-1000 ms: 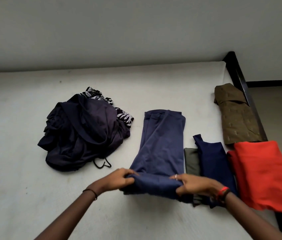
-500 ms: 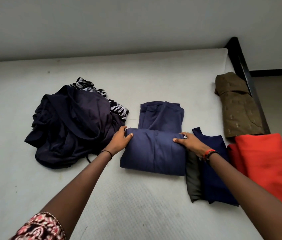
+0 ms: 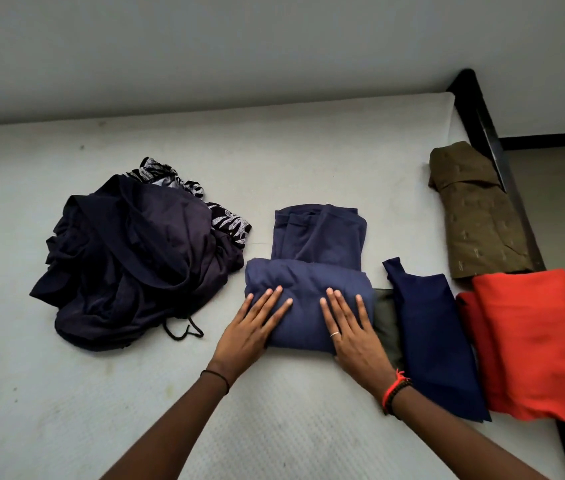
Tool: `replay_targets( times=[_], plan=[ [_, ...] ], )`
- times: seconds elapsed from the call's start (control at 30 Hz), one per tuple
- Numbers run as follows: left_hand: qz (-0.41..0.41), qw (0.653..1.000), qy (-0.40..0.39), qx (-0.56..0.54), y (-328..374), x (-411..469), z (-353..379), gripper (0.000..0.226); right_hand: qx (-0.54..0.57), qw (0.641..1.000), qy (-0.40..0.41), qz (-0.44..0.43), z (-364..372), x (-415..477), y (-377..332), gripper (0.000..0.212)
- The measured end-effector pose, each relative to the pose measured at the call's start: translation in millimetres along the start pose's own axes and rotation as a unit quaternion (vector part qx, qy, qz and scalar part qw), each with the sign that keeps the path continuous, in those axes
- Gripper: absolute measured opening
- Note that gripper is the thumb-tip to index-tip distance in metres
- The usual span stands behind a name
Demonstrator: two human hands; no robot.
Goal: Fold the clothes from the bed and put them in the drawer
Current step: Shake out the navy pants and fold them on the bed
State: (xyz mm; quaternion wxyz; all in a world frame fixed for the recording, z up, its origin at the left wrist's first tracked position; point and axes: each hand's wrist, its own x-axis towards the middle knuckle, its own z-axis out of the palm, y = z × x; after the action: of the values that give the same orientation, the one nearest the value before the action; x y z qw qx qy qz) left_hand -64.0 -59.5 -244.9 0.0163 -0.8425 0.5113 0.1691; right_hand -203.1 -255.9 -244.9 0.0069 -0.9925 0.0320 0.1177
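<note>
A blue garment point(image 3: 312, 258) lies on the white mattress point(image 3: 274, 161), its near half folded over the far half. My left hand point(image 3: 253, 330) and my right hand point(image 3: 352, 329) rest flat on the folded part, fingers spread, pressing it down. To the right lie folded pieces: a navy one point(image 3: 430, 334) over an olive one point(image 3: 386, 327), an orange-red one point(image 3: 533, 344) and a brown one point(image 3: 475, 216). A loose heap of dark purple clothes point(image 3: 135, 261) with a black-and-white patterned piece point(image 3: 229, 223) sits to the left.
The black bed frame point(image 3: 481, 112) runs along the mattress's right edge, with floor point(image 3: 558, 202) beyond it. A plain wall point(image 3: 239, 46) stands behind the bed. No drawer is in view.
The near end of the blue garment was folded up over the far part. Both hands then moved from its sides onto its top and lie flat there.
</note>
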Motion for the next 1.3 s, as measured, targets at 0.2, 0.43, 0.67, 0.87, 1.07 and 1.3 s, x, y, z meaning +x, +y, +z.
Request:
replay_targets(
  times=[0.2, 0.43, 0.67, 0.87, 1.07, 1.3],
  plan=[
    [0.007, 0.997, -0.053, -0.061, -4.4, 4.1, -3.5, 0.094, 0.009, 0.998, -0.033, 0.050, -5.1, 5.2, -13.2, 0.059],
    [0.017, 0.956, -0.231, -0.178, -2.0, -10.0, -65.0, 0.069, 0.087, 0.981, -0.170, 0.038, -30.2, -26.2, -24.4, 0.105],
    [-0.006, 0.922, -0.281, -0.265, -20.0, -9.4, -109.2, 0.054, 0.316, 0.913, -0.259, 0.014, -104.3, -3.4, 12.3, 0.067],
    [-0.097, 0.913, -0.144, -0.369, -56.7, 30.1, -122.5, 0.070, 0.313, 0.929, -0.186, 0.057, -128.0, 68.6, 78.1, 0.041],
    [-0.200, 0.907, -0.053, -0.368, -65.7, 75.8, -103.3, 0.049, 0.323, 0.922, -0.177, 0.119, -94.6, 116.0, 102.9, 0.036],
    [-0.285, 0.886, 0.088, -0.356, -48.9, 70.8, -63.7, 0.048, 0.176, 0.974, -0.084, 0.115, -73.9, 142.2, 92.3, 0.038]
  ],
)
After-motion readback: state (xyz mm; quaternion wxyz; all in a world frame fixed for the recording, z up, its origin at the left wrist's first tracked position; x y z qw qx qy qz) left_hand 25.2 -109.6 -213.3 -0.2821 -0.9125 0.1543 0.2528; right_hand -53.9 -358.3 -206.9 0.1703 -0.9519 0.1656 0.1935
